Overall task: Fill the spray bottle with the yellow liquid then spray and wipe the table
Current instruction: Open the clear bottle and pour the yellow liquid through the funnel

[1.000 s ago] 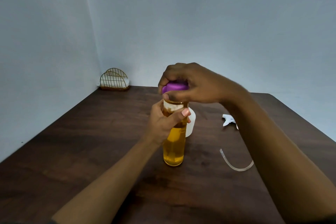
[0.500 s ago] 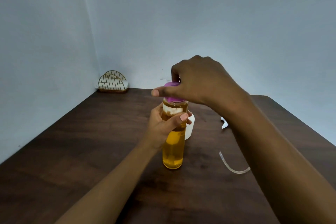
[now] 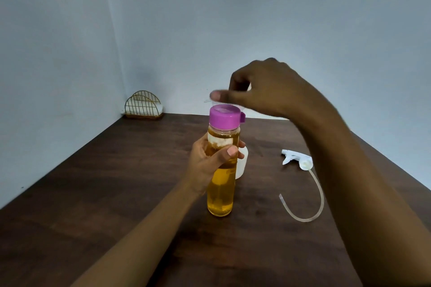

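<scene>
left grip (image 3: pixel 210 163): wrapped round the upper body of the yellow liquid bottle (image 3: pixel 220 193), thumb across the front. pins it upright on the desk (image 3: pixel 116 193), likely so it can't turn or tip while the top is worked.
right grip (image 3: pixel 263 91): just above the purple cap (image 3: pixel 224 116), clear of it. thumb and forefinger pinch a thin clear piece (image 3: pixel 235 105), too blurred to say what it is.
purple cap: on the bottle neck, directly under the right grip, hinge tab on the right-grip side. looks seated, so no pour possible yet.
white spray bottle (image 3: pixel 241 165): just behind the left grip, mostly hidden, mouth not visible. probably kept close for a short pour.
trigger spray head (image 3: pixel 296 159): flat on the desk below the right grip, apart from both grips, dip tube (image 3: pixel 319 193) curling away. off the bottle, so the neck is free for filling.
step: opening the source bottle, by my read. fill, spray and wipe not done.
gold wire holder (image 3: pixel 143 106): far corner, well beyond the left grip, something white inside.
</scene>
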